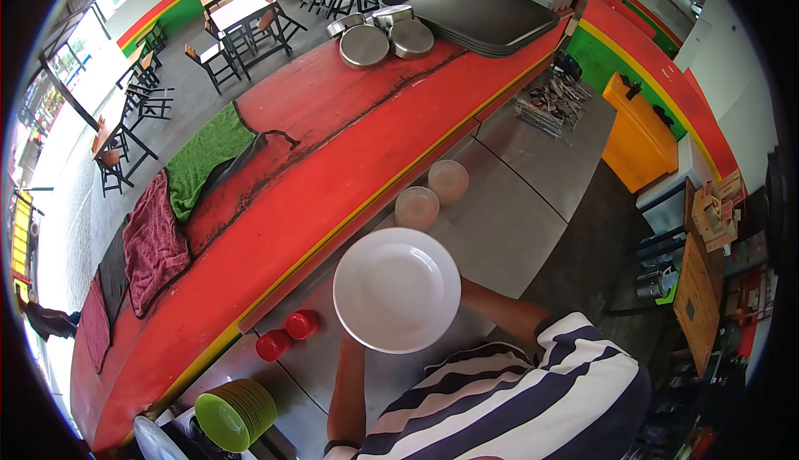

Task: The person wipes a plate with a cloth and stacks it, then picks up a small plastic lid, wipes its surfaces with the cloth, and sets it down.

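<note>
A round white plate [396, 290], perhaps the top one of a stack, is held over the grey metal worktop [491, 235]. From below, my left hand [353, 345] holds its lower left edge, with the fingers hidden under the rim. At the right edge is my right hand [468, 292], its fingers also covered by the plate. Just beyond the plate stand two clear containers, one nearer [416, 208] and one farther [449, 180]. Two red cups or lids [287, 333] sit on the worktop to the left.
A red counter [333, 160] runs diagonally beyond the worktop, bearing cloths [200, 164], metal tins [364, 46] and black trays [478, 10]. Green bowls [235, 414] are stacked at lower left. Cutlery [556, 104] lies at the worktop's far end. A person [48, 320] is at far left.
</note>
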Motion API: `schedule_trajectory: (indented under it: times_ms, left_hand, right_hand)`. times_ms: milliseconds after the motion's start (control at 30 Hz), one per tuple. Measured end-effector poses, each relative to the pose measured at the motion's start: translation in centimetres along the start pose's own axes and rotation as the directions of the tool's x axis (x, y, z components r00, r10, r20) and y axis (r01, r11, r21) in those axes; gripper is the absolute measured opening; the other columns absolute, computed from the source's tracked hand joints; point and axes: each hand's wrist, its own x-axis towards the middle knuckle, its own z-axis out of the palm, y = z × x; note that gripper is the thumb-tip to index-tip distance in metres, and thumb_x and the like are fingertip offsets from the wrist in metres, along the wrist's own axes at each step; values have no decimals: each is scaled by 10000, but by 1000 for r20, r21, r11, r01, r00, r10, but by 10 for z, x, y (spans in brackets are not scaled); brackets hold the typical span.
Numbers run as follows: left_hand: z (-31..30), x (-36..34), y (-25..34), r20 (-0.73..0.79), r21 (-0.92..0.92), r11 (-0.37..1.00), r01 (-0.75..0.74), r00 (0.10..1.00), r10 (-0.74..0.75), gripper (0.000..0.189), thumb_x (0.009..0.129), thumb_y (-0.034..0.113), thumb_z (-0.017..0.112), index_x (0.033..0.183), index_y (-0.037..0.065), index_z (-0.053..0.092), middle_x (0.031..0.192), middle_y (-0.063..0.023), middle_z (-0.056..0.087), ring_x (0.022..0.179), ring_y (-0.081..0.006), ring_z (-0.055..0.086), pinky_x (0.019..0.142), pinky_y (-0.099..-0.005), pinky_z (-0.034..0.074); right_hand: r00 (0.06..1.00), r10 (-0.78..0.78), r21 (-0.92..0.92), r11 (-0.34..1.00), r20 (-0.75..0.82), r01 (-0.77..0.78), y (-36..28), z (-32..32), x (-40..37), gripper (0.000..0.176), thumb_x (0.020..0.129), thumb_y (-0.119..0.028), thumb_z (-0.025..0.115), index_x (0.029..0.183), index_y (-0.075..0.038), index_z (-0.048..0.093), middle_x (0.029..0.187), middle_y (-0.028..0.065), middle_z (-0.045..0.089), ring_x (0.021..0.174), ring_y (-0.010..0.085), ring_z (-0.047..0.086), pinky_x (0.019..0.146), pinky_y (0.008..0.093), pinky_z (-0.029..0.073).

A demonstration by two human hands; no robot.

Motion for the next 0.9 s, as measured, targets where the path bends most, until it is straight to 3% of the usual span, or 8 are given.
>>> schedule_trajectory:
  times_ms: [167,267,400,467,533,700,767,900]
  left_hand:
    - [37,-47,8,-63,-45,988,-150,987,147,711,909,306,728,1480,47,392,1368,-131,561,1228,-251,565,1013,-413,514]
    - [52,-65,11,17,458,833,-311,940,341,782,789,125,833,1446,37,419,1350,-122,562,1185,-239,591,976,-405,539]
    - [71,-74,13,-115,505,832,-229,938,328,883,688,30,860,1440,55,398,1343,-120,548,1150,-268,608,957,-427,551]
    - [82,-76,15,-76,628,732,-264,916,395,924,651,19,880,1438,61,399,1328,-117,554,1149,-264,607,939,-426,560]
    - [93,-77,19,-206,436,880,-189,931,302,956,618,-24,886,1436,68,401,1356,-118,533,1161,-260,599,935,-430,560]
    - [57,-76,-40,-330,140,940,-312,880,342,620,962,377,621,1458,78,400,1376,-113,526,1191,-271,588,942,-436,566]
    - [22,-65,-78,-384,-190,900,-393,873,301,706,901,348,723,1457,67,390,1396,-107,501,1198,-278,576,945,-458,555]
    - [8,-56,-82,-375,-330,875,-355,900,223,688,915,357,698,1459,69,391,1395,-107,504,1206,-279,571,956,-458,549]
  right_hand:
    - [990,-140,-490,862,18,131,-61,18,33,459,1079,-416,315,1271,-70,547,1212,118,639,1092,219,649,951,390,553]
    - [988,-152,-608,780,43,146,-84,31,46,455,1078,-418,313,1255,-71,547,1202,118,640,1083,217,650,942,387,554]
    - [989,-136,-682,717,61,141,-98,45,58,450,1077,-421,310,1233,-73,548,1188,118,641,1071,214,650,929,384,556]
    - [990,-122,-699,703,67,134,-101,50,59,448,1076,-423,309,1222,-74,548,1181,117,642,1065,213,650,923,382,557]
    - [991,-115,-702,700,68,129,-102,53,61,446,1075,-425,308,1211,-75,548,1174,117,642,1059,211,651,917,381,557]
    - [993,-100,-670,733,68,120,-103,59,62,442,1073,-429,305,1184,-77,549,1157,117,644,1045,207,651,901,376,559]
    - [993,-101,-636,763,66,119,-103,60,61,441,1072,-431,304,1174,-78,549,1150,116,644,1039,206,651,895,375,560]
    - [993,-103,-519,846,64,122,-100,63,58,440,1071,-434,301,1152,-80,550,1136,116,645,1027,203,652,883,371,561]
